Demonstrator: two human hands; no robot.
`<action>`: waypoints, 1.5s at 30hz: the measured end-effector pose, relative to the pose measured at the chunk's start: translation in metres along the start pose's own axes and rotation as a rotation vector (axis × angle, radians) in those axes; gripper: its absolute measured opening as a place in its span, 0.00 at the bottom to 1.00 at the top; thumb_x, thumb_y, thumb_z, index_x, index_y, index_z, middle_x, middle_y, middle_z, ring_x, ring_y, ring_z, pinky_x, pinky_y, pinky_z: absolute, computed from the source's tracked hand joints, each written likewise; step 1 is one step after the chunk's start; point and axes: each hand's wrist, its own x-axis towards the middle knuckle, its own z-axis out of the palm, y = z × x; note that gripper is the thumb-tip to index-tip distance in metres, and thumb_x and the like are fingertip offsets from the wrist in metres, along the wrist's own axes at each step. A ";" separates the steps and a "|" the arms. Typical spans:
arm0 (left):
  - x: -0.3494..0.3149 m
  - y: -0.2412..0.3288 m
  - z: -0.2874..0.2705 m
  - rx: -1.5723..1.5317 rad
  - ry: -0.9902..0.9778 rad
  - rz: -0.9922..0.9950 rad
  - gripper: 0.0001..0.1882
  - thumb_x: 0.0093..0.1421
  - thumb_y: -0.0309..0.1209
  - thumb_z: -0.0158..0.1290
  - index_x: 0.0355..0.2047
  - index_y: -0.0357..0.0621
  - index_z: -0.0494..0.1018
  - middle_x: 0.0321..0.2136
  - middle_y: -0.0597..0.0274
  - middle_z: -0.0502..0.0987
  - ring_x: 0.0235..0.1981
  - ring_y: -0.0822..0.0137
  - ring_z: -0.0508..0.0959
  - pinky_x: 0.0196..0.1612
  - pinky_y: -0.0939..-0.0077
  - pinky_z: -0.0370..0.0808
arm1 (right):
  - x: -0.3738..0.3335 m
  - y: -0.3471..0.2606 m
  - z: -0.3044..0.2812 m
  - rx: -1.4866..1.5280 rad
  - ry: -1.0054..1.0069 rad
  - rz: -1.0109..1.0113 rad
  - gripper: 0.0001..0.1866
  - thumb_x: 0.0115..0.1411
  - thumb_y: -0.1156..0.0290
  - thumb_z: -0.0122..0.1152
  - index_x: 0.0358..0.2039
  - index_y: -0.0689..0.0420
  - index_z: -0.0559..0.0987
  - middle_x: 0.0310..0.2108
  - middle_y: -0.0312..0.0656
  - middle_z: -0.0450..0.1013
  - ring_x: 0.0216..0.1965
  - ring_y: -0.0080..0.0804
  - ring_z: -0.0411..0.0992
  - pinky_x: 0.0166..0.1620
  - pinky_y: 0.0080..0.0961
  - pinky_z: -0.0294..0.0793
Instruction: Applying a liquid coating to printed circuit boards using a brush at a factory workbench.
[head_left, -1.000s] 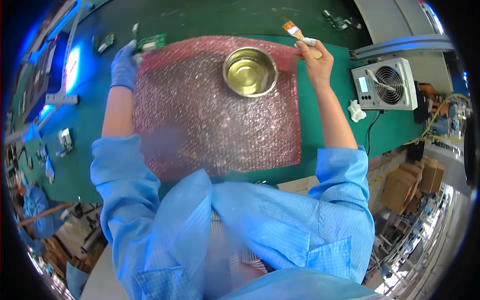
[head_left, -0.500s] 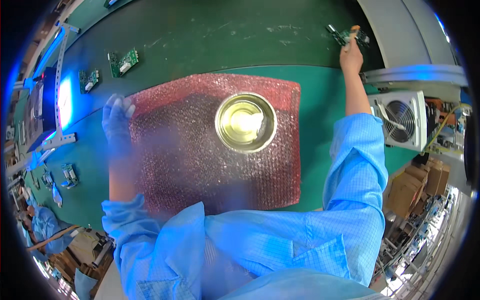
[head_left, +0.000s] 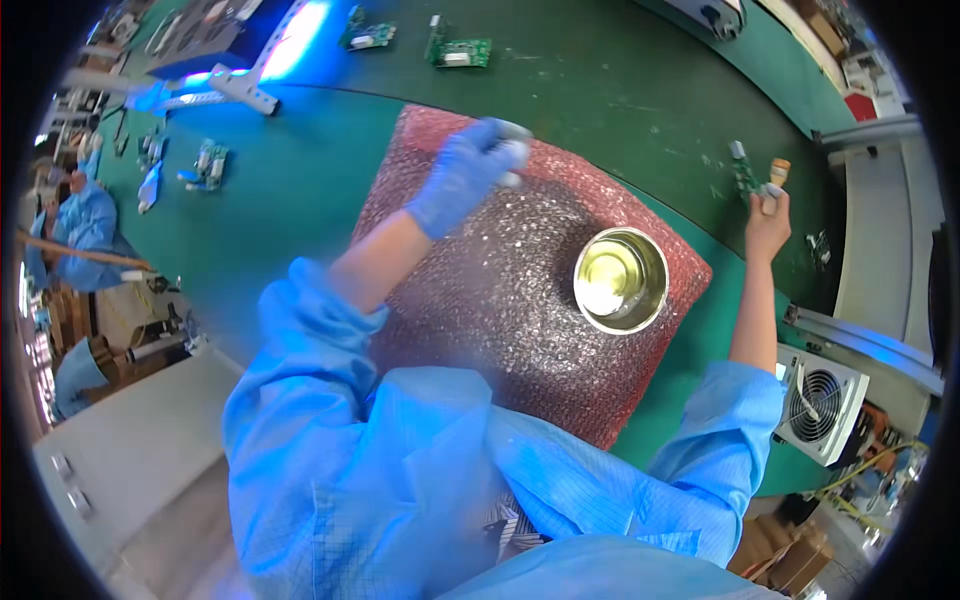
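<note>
In a blue glove with white fingertips, my left hand (head_left: 462, 178) hovers over the far left part of a red bubble-wrap sheet (head_left: 500, 340), its fingers loosely bent and apart with nothing visible in them. A round metal tin (head_left: 652, 262) holding clear yellowish liquid stands on the sheet's right side. Out at the far right, the fingers of my right hand (head_left: 767, 228), white-tipped too, are closed on a green circuit board (head_left: 743, 170). A small orange-topped piece (head_left: 780, 170) sticks up at the same fingers; its kind is unclear. Another board (head_left: 820, 246) lies to the right.
Two green circuit boards, one pale-edged (head_left: 462, 54) and one beside it (head_left: 368, 36), lie on the far dark green surface. More boards (head_left: 208, 165) lie at left, near a lit metal frame (head_left: 245, 90). A white fan unit (head_left: 822, 402) stands at right. A person in blue (head_left: 85, 225) is at far left.
The view has turned, so the scene appears rotated clockwise. My left hand has moved from the sheet's left edge to above it. My right hand has lifted a circuit board from beside another.
</note>
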 end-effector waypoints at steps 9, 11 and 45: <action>-0.045 0.011 0.046 -0.645 -0.072 -0.293 0.16 0.54 0.41 0.57 0.38 0.50 0.68 0.32 0.67 0.72 0.33 0.72 0.73 0.31 0.72 0.75 | -0.088 -0.249 -0.025 0.484 -0.409 -0.214 0.15 0.49 0.75 0.64 0.38 0.55 0.74 0.26 0.44 0.75 0.28 0.29 0.74 0.33 0.23 0.71; -0.062 0.008 0.040 -0.718 0.028 -0.242 0.13 0.55 0.40 0.56 0.37 0.51 0.68 0.32 0.67 0.73 0.32 0.71 0.74 0.29 0.72 0.75 | -0.120 -0.279 -0.033 0.456 -0.420 -0.351 0.15 0.48 0.77 0.64 0.38 0.56 0.74 0.28 0.45 0.75 0.31 0.32 0.75 0.34 0.25 0.72; -0.138 -0.023 -0.070 -0.427 -0.157 -0.193 0.21 0.54 0.31 0.57 0.45 0.37 0.66 0.40 0.52 0.73 0.41 0.59 0.75 0.38 0.71 0.80 | -0.205 -0.147 -0.098 0.774 -0.256 0.534 0.08 0.58 0.66 0.56 0.31 0.58 0.75 0.23 0.31 0.70 0.23 0.15 0.65 0.26 0.14 0.63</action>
